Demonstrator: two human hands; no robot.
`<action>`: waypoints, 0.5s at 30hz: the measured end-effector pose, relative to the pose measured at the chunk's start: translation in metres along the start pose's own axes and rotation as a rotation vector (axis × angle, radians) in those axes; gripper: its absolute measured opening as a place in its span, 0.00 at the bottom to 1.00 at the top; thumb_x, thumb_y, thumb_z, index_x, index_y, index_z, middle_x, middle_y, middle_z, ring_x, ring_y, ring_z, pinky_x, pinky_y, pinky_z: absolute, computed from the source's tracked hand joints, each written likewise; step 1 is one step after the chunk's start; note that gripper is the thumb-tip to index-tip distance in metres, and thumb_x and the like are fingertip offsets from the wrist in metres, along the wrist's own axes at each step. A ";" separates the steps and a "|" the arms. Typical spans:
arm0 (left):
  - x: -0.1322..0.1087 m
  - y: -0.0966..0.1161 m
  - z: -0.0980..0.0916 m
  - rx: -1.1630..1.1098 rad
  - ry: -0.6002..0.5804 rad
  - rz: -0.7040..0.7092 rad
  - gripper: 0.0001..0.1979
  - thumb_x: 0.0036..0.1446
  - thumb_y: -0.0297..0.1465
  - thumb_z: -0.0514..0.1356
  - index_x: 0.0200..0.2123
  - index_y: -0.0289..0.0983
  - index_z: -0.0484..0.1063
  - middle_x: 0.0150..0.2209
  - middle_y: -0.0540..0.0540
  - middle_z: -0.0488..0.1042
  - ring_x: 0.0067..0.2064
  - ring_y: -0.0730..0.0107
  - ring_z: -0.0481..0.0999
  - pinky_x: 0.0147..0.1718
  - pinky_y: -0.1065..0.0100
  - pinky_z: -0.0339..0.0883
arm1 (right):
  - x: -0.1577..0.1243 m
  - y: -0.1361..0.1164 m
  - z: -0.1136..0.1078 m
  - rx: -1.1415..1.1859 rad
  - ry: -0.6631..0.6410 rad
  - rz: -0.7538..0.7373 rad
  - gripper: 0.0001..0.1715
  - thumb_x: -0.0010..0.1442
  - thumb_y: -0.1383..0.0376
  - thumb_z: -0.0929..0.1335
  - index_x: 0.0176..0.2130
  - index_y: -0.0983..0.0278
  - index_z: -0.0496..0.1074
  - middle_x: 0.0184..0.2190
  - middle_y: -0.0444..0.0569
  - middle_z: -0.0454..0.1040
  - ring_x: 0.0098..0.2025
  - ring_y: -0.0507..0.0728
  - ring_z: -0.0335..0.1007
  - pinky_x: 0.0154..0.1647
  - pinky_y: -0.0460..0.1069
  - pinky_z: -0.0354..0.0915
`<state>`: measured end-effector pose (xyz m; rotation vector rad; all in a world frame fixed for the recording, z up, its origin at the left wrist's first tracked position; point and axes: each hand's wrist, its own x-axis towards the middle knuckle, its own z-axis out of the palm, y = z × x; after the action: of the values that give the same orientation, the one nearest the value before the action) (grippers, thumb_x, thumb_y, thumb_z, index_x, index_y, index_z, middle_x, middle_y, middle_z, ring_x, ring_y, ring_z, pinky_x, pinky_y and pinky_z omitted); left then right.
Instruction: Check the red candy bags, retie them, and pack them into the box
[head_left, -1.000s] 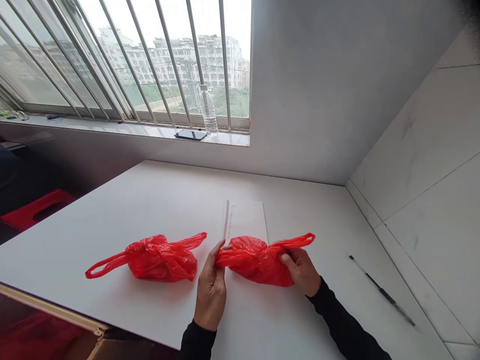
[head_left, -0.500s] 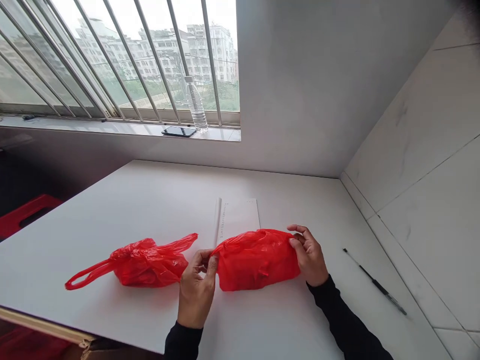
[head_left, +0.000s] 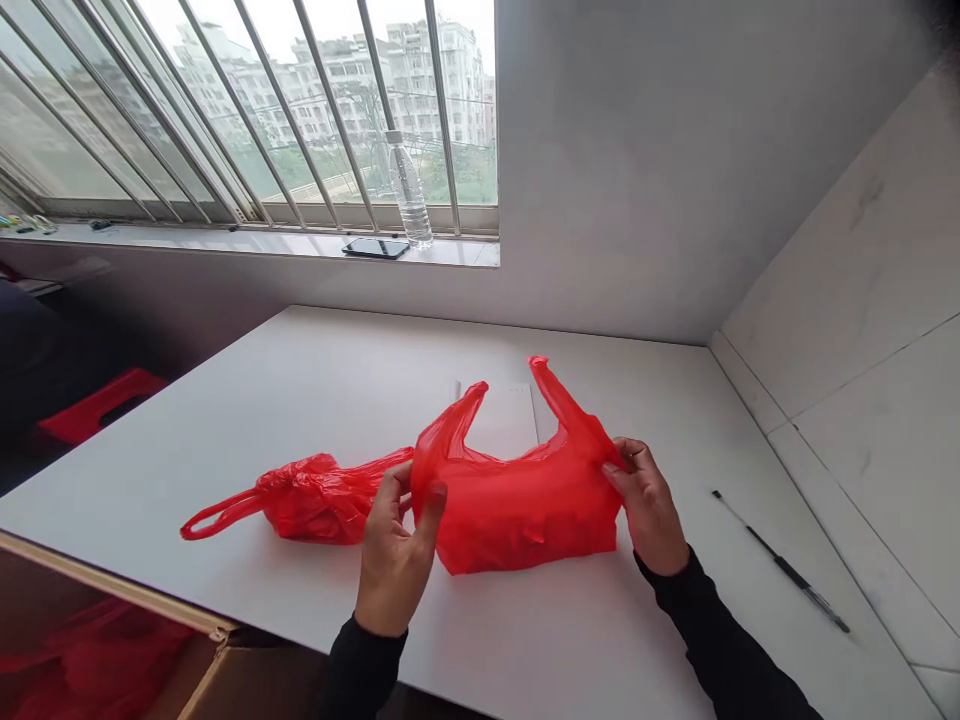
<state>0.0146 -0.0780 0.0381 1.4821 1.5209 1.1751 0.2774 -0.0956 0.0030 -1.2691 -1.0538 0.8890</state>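
Observation:
A red plastic carrier bag (head_left: 525,500) stands on the white table in front of me, its two handle loops pointing up and away. Something bulky fills its lower part, but the plastic hides what it is. My left hand (head_left: 401,550) pinches the bag's left side between thumb and fingers. On the opposite side, my right hand (head_left: 646,500) grips the edge just below the right handle. A second red plastic bag (head_left: 319,500), knotted and full, lies to the left of my left hand, with one loop stretched out leftward.
Behind the bag lies a white notebook (head_left: 502,415), partly covered. A black pen (head_left: 784,565) rests on the table (head_left: 262,400) at right. Below the left edge is a cardboard box (head_left: 247,680) with red plastic inside. A phone (head_left: 376,248) and a water bottle (head_left: 410,195) are on the windowsill.
The bag's top, folded down before, now stands open with both handles raised. Both hands have shifted their hold to its sides. The view has turned slightly left and down.

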 end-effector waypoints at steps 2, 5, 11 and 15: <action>-0.002 0.012 0.000 0.026 -0.026 0.024 0.18 0.58 0.43 0.63 0.48 0.43 0.69 0.45 0.47 0.76 0.48 0.60 0.75 0.47 0.63 0.68 | 0.005 -0.013 0.003 -0.037 -0.090 0.003 0.20 0.63 0.52 0.67 0.50 0.57 0.65 0.40 0.46 0.70 0.39 0.56 0.69 0.40 0.50 0.68; -0.004 0.032 0.000 0.096 0.000 0.050 0.14 0.58 0.44 0.62 0.43 0.44 0.73 0.35 0.49 0.74 0.39 0.61 0.74 0.41 0.62 0.68 | 0.016 -0.046 0.006 -0.212 -0.246 -0.030 0.23 0.62 0.50 0.68 0.53 0.58 0.66 0.35 0.45 0.71 0.35 0.56 0.68 0.38 0.50 0.67; -0.010 0.054 -0.020 0.282 0.191 0.107 0.14 0.57 0.47 0.61 0.33 0.44 0.74 0.33 0.50 0.71 0.35 0.62 0.70 0.38 0.63 0.66 | 0.030 -0.102 -0.016 -0.447 -0.390 -0.242 0.14 0.68 0.55 0.63 0.33 0.59 0.68 0.29 0.43 0.68 0.32 0.54 0.64 0.35 0.50 0.65; -0.021 0.059 -0.036 0.306 0.093 0.000 0.17 0.53 0.51 0.61 0.34 0.44 0.78 0.27 0.49 0.74 0.30 0.61 0.71 0.29 0.66 0.67 | 0.025 -0.109 -0.029 -0.522 -0.508 -0.304 0.03 0.67 0.62 0.64 0.40 0.56 0.67 0.36 0.45 0.72 0.38 0.57 0.70 0.45 0.54 0.71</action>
<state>0.0044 -0.1077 0.1036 1.6411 1.8284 1.0584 0.3084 -0.0928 0.1144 -1.2749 -1.9215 0.7375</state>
